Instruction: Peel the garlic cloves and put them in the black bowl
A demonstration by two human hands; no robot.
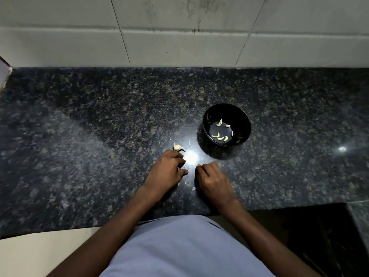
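Both hands rest curled on the tabletop (pixel 79 136): left hand (pixel 166 170) seems to pinch a clove, right hand (pixel 211 179) seems empty. Peeling comes next, I think, then the bowl (pixel 207 124).

I see a dark speckled granite countertop (pixel 89 126) filling the middle of the frame, with a bright glare spot (pixel 191 156) near its centre and a smaller one (pixel 342 149) at the right. Behind it, across the top, runs a pale tiled wall (pixel 179 37) with dark streaks. At bottom centre is a light blue garment (pixel 185 248). A pale floor patch (pixel 40 254) shows at lower left, a dark recess (pixel 319 240) at lower right.
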